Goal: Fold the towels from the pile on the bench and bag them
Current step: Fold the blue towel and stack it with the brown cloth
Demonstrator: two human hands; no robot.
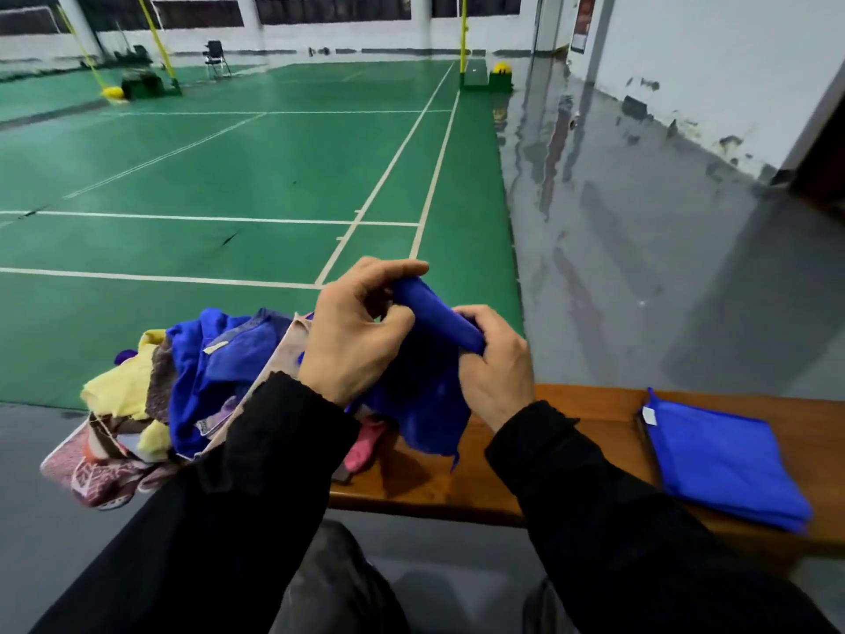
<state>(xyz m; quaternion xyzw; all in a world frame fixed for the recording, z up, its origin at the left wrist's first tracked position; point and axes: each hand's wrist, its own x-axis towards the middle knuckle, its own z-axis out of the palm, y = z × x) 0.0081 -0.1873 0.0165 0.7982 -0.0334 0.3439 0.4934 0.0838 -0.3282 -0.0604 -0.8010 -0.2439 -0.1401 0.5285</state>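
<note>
Two hands hold one blue towel up above the bench.

The left hand (354, 340) has its grip curled tight round the top edge of the blue towel (425, 386), with the thumb pressed on the cloth. The right hand (496, 359) pinches the same edge just beside it, fingers bent round the fold. The rest of that towel hangs down, and its bottom corner comes close to the wooden bench (571, 404). On the left end of the bench sits one messy pile of towels (183, 391), with blue, yellow, pink and patterned ones mixed up. I cannot count them all. On the right end lies one folded blue towel (722, 464), flat, with a small white tag at its corner. It is well apart from the pile.
</note>
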